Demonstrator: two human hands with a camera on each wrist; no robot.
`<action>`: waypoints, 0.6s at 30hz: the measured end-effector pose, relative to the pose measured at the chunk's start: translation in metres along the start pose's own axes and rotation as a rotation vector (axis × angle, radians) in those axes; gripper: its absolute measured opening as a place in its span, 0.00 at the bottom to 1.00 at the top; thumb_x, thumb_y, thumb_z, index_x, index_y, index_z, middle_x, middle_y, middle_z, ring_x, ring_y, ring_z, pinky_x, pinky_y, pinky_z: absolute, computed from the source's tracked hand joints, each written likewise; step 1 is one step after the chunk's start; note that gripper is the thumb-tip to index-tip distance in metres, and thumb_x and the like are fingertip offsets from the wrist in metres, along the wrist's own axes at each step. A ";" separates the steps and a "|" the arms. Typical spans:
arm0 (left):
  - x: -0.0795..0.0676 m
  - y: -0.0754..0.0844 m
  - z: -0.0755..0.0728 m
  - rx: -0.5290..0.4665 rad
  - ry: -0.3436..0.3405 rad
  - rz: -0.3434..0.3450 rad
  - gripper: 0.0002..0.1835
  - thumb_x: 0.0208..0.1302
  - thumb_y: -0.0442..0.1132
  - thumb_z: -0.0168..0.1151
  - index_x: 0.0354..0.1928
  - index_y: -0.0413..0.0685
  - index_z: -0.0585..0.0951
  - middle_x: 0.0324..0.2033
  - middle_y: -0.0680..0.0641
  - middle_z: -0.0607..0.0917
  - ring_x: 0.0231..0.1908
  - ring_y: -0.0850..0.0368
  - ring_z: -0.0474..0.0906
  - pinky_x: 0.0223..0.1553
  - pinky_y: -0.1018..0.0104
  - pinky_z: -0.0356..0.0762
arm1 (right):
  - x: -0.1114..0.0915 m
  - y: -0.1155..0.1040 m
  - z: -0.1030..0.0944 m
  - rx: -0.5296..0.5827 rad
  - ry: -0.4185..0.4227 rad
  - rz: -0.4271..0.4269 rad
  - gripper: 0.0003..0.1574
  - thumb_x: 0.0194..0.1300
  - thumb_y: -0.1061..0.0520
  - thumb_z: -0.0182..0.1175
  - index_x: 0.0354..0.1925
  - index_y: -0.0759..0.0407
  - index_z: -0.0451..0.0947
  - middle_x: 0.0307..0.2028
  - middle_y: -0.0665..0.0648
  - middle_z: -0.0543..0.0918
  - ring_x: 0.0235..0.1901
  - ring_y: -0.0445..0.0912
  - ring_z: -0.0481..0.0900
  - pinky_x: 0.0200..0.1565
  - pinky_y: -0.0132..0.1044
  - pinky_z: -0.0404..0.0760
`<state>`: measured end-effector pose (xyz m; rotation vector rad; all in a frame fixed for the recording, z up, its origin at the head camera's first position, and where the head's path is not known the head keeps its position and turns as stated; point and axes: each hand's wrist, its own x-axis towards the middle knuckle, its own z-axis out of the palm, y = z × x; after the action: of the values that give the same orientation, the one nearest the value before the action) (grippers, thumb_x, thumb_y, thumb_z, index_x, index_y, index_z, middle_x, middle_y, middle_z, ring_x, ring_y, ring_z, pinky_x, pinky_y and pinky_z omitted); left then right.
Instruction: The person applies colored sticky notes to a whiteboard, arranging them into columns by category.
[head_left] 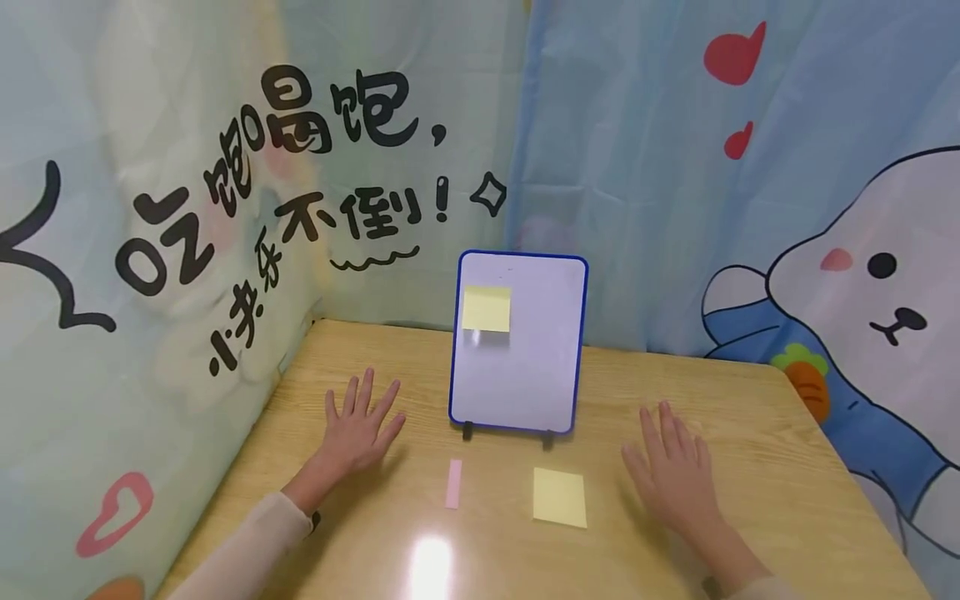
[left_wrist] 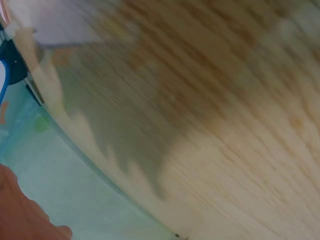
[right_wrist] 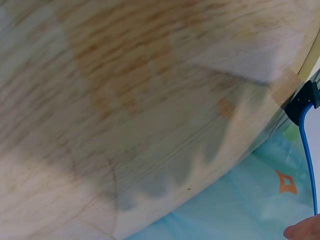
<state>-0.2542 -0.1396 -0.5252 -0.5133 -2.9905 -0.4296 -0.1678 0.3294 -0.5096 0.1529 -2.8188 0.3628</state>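
Observation:
A small whiteboard [head_left: 536,350] with a blue frame stands upright on black feet [head_left: 547,439], a yellow sticky note [head_left: 486,308] on its upper left. Before it on the table lie a narrow pink strip [head_left: 453,484] and a second yellow sticky note [head_left: 559,497]. My left hand [head_left: 357,429] is over the table left of the board, fingers spread, holding nothing. To the right of the loose note is my right hand [head_left: 675,475], fingers straight and nothing in it. Only part of the left hand [left_wrist: 25,210] and a fingertip [right_wrist: 302,229] of the right show in the wrist views.
The wooden table [head_left: 375,350] backs onto printed curtains [head_left: 637,208], one with black lettering and one with a cartoon animal [head_left: 885,275]. A bright light reflection [head_left: 431,567] lies on the front of the tabletop. Hand shadows fall on the wood.

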 end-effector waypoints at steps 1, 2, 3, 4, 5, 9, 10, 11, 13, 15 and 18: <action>0.000 0.000 0.000 -0.002 -0.004 -0.001 0.34 0.76 0.63 0.37 0.79 0.64 0.50 0.79 0.39 0.41 0.77 0.34 0.40 0.68 0.24 0.33 | 0.000 0.000 0.000 0.001 -0.002 0.000 0.41 0.77 0.41 0.42 0.76 0.63 0.49 0.76 0.72 0.47 0.70 0.72 0.52 0.65 0.74 0.48; 0.000 0.001 0.000 -0.006 -0.004 0.000 0.34 0.76 0.63 0.38 0.79 0.64 0.50 0.79 0.39 0.41 0.77 0.34 0.40 0.68 0.24 0.33 | 0.000 0.000 0.000 0.004 -0.004 0.002 0.41 0.77 0.41 0.42 0.77 0.63 0.49 0.76 0.72 0.47 0.71 0.72 0.52 0.65 0.74 0.48; 0.000 0.001 -0.001 -0.008 -0.004 0.001 0.34 0.76 0.62 0.38 0.79 0.64 0.50 0.79 0.39 0.41 0.77 0.34 0.41 0.68 0.24 0.33 | -0.001 0.000 0.001 0.008 -0.005 0.002 0.41 0.78 0.41 0.42 0.77 0.63 0.49 0.76 0.72 0.47 0.71 0.71 0.52 0.65 0.74 0.48; -0.001 0.002 0.000 -0.011 -0.006 0.000 0.34 0.76 0.63 0.38 0.79 0.64 0.50 0.79 0.38 0.42 0.77 0.34 0.40 0.68 0.24 0.33 | -0.001 0.000 0.001 0.008 -0.007 0.002 0.41 0.78 0.41 0.42 0.76 0.63 0.49 0.76 0.72 0.47 0.71 0.71 0.52 0.65 0.74 0.48; -0.002 0.002 0.000 -0.015 -0.006 0.001 0.34 0.76 0.62 0.38 0.78 0.64 0.51 0.79 0.38 0.42 0.77 0.34 0.40 0.68 0.24 0.33 | -0.001 0.000 0.002 0.008 -0.008 0.001 0.41 0.78 0.41 0.41 0.76 0.63 0.49 0.76 0.72 0.47 0.71 0.71 0.52 0.65 0.74 0.48; -0.003 0.003 0.000 -0.020 -0.013 0.002 0.34 0.76 0.62 0.38 0.78 0.64 0.50 0.78 0.38 0.43 0.77 0.34 0.40 0.68 0.24 0.33 | -0.001 0.000 0.003 0.008 -0.013 0.002 0.41 0.78 0.41 0.41 0.76 0.64 0.49 0.76 0.72 0.47 0.71 0.71 0.52 0.65 0.73 0.48; -0.003 0.003 0.000 -0.019 -0.015 0.002 0.34 0.76 0.62 0.38 0.79 0.64 0.50 0.78 0.38 0.43 0.77 0.34 0.40 0.68 0.24 0.33 | -0.001 0.000 0.002 0.008 -0.006 -0.003 0.41 0.78 0.41 0.42 0.76 0.64 0.50 0.76 0.72 0.48 0.70 0.71 0.52 0.65 0.73 0.49; -0.003 0.003 0.000 -0.018 -0.015 0.004 0.34 0.76 0.62 0.38 0.79 0.64 0.50 0.78 0.38 0.42 0.77 0.34 0.40 0.68 0.24 0.33 | -0.001 -0.001 0.003 0.011 0.002 -0.011 0.41 0.77 0.42 0.43 0.76 0.65 0.51 0.75 0.73 0.49 0.70 0.71 0.53 0.64 0.73 0.50; -0.003 0.004 0.000 -0.009 -0.013 0.011 0.34 0.76 0.62 0.38 0.79 0.64 0.50 0.79 0.38 0.43 0.77 0.35 0.40 0.68 0.24 0.33 | 0.000 -0.004 0.001 0.021 0.029 -0.038 0.40 0.76 0.44 0.46 0.74 0.67 0.54 0.74 0.74 0.53 0.69 0.71 0.55 0.63 0.72 0.52; -0.003 0.006 0.000 0.000 -0.005 0.027 0.34 0.76 0.62 0.39 0.79 0.64 0.50 0.78 0.38 0.43 0.77 0.35 0.41 0.68 0.25 0.34 | 0.001 -0.007 0.001 0.026 0.059 -0.074 0.39 0.75 0.47 0.50 0.72 0.69 0.57 0.72 0.75 0.57 0.68 0.71 0.58 0.62 0.71 0.55; -0.002 0.012 -0.001 0.008 0.006 0.058 0.35 0.75 0.61 0.40 0.79 0.63 0.50 0.78 0.38 0.44 0.77 0.35 0.42 0.69 0.25 0.35 | 0.003 -0.014 0.000 0.025 0.088 -0.123 0.38 0.72 0.50 0.53 0.70 0.71 0.60 0.70 0.76 0.61 0.66 0.70 0.61 0.60 0.69 0.59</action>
<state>-0.2486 -0.1297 -0.5213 -0.5951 -2.9622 -0.4134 -0.1688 0.3161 -0.5053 0.3059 -2.7038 0.3670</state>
